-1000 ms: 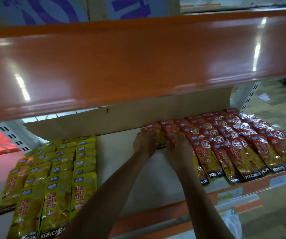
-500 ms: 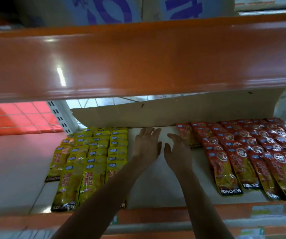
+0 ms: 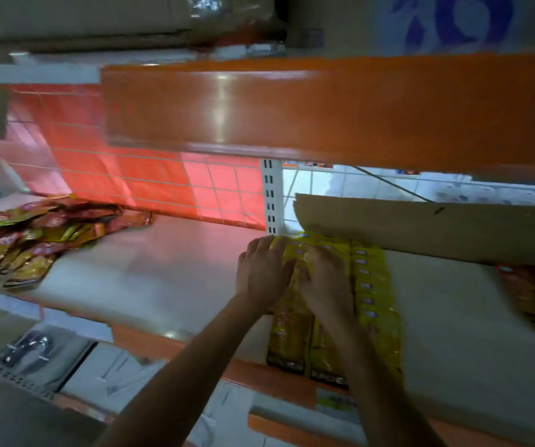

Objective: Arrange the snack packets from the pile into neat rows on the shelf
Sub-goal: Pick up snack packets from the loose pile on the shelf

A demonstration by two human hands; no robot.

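Note:
Yellow snack packets (image 3: 374, 295) lie in overlapping rows on the white shelf (image 3: 163, 279), running from the back toward the front edge. My left hand (image 3: 261, 272) rests flat, fingers spread, on the left edge of these rows. My right hand (image 3: 327, 282) lies flat on top of the yellow packets just beside it. Neither hand grips a packet. A loose pile of red and yellow packets (image 3: 31, 240) sits at the far left of the shelf. Red packets (image 3: 533, 291) show blurred at the right edge.
An orange shelf front (image 3: 324, 111) hangs overhead. A cardboard sheet (image 3: 421, 230) leans along the back behind the yellow rows. A white slotted upright (image 3: 271, 198) stands at the back. A red wire-grid panel (image 3: 163, 175) backs the left bay.
The view has swung left. Both hands have moved from the red rows, across the bare middle of the shelf, onto the yellow rows. The loose pile has come into view.

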